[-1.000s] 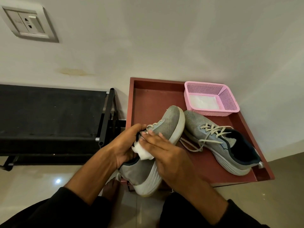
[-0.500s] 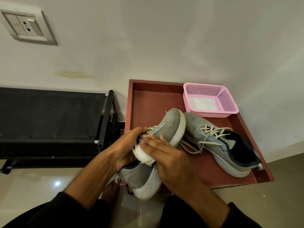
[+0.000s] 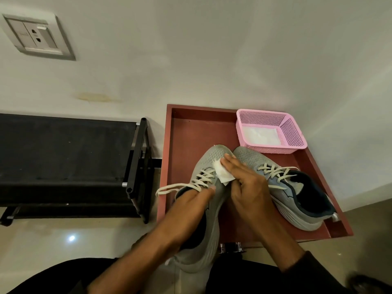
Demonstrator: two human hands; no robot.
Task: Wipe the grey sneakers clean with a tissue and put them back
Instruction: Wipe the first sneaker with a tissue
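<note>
Plainly the job is midway: the left hand grips the collar of one grey mesh lace-up sneaker, holding it partly over the near edge of the red-brown tray-topped worktop, while the right hand presses a folded white tissue onto its upper with fairly straight fingers. The second grey sneaker lies on the worktop just beside it, touching at the toes; whether it has been wiped I cannot tell. More tissue sits in the pink plastic mesh basket. Left, by my judgement: finish wiping, then set the shoes back. Compared with a second ago, the held sneaker has rolled laces-up and the tissue has travelled from the collar towards the toe.
</note>
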